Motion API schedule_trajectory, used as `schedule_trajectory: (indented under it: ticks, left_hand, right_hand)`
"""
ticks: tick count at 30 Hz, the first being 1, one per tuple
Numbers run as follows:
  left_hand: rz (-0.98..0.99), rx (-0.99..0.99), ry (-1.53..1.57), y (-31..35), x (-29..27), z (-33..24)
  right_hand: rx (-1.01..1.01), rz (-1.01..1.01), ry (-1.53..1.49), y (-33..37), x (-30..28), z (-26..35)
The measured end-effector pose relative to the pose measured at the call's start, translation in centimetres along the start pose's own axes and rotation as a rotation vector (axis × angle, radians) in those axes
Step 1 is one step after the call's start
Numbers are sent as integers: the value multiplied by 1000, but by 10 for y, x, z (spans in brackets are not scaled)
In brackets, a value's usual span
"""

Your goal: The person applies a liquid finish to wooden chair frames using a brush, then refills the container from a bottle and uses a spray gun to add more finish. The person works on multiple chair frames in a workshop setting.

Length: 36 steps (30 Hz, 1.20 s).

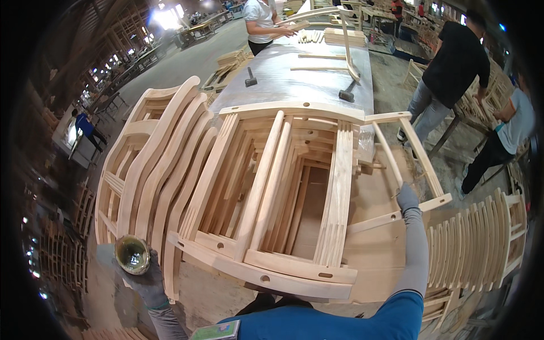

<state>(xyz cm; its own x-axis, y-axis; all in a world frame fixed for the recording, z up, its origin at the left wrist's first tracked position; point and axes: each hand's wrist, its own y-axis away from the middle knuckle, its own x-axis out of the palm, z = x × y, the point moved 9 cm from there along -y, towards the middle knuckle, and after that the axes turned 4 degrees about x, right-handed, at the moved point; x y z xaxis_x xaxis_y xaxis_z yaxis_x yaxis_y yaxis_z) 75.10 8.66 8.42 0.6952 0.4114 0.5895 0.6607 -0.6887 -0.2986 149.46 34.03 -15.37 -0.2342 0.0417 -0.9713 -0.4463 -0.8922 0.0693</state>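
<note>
My left hand (148, 286), in a grey glove, is closed around a small round cup (132, 255) with a greenish-yellow liquid inside. The cup is at the lower left, beside a row of curved wooden chair parts (170, 153). My right hand (407, 199), also gloved, reaches out to the right and grips a light wooden frame (422, 153) near the end of one of its rails. That frame leans beside a tall stack of rectangular wooden frames (339, 198) directly in front of me. The fingertips of my right hand are partly hidden.
Beyond the stack stands a long plastic-covered table (272, 62) bearing two mallets (250, 77) and loose wooden parts. A person (260, 25) works at its far left; two others (453, 68) stand at the right. Slatted wooden frames (470, 243) line up at the lower right.
</note>
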Motion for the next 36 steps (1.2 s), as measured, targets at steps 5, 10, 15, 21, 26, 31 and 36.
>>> schedule_trajectory:
  ticks: [5, 10, 15, 21, 26, 31, 36]
  left_hand:
    - [55, -4, 27, -6, -8, 3]
    - [-94, -143, 280, -16, -9, 33]
    - [-51, -252, 442, -26, -11, 48]
    - [176, 152, 53, -51, -37, 31]
    - [190, -344, 688, -59, -41, 44]
    - [216, 353, -446, -85, -106, -10]
    - [111, -107, 258, -96, -121, -23]
  right_hand:
    - [93, -119, 141, 7, -90, -38]
    - [-7, -277, -70, 57, -186, -64]
    - [-109, -459, -25, 122, -257, -53]
    - [-103, -447, -42, 226, -292, 22]
    - [-258, -389, -119, 304, -296, 128]
    - [-457, -166, -301, 350, -269, 267]
    - [-443, -257, -58, 332, -228, 350]
